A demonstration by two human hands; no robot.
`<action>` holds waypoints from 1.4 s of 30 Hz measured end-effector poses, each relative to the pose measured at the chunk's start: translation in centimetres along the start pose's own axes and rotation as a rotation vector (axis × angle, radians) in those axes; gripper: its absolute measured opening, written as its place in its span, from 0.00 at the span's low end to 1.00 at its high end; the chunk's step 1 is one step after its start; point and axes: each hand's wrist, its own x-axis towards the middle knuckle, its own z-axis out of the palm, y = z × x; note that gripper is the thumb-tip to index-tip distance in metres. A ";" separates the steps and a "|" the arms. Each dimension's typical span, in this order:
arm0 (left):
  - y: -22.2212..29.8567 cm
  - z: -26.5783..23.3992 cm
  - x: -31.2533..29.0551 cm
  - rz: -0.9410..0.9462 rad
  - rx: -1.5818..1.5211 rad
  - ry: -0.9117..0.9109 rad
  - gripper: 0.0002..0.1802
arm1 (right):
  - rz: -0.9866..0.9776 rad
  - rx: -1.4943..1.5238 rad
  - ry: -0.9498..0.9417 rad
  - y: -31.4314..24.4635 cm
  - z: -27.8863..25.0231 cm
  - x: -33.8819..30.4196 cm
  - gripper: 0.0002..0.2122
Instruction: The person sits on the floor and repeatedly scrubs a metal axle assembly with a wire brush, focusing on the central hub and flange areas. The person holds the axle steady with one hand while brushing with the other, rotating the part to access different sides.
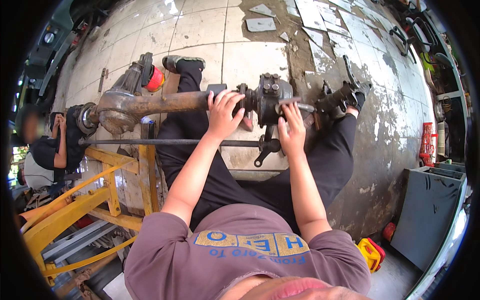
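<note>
A long vehicle axle (175, 102) lies across in front of me, with a rusty brown tube and a round differential housing (118, 109) at its left. My left hand (223, 115) rests on the right end of the tube, fingers spread. Right of it sits a dark steering knuckle (270, 97) with several bolts on top. My right hand (292, 132) touches the knuckle's right side, fingers stretched up by a bare metal spindle (306, 107). A flat brownish piece at its fingertips is too unclear to name. A thin steel rod (200, 142) runs below the axle to a black arm (268, 150).
My legs straddle the axle. Another person (42, 155) sits at the far left. A yellow frame (148, 175) stands at lower left, a red tin (155, 80) beyond the tube. Another dark knuckle part (345, 95) lies by my right foot. A grey cabinet (425, 210) stands right.
</note>
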 end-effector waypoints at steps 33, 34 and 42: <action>-0.1 -0.1 0.3 0.001 0.000 0.014 0.25 | -0.094 -0.163 -0.083 -0.4 -0.7 2.3 0.23; 0.1 0.0 0.2 -0.004 -0.002 0.011 0.25 | -0.102 -0.160 -0.077 -0.3 -0.7 2.0 0.23; -0.3 0.0 0.3 0.003 0.003 0.006 0.26 | -0.091 -0.215 -0.092 -0.9 -0.6 2.9 0.26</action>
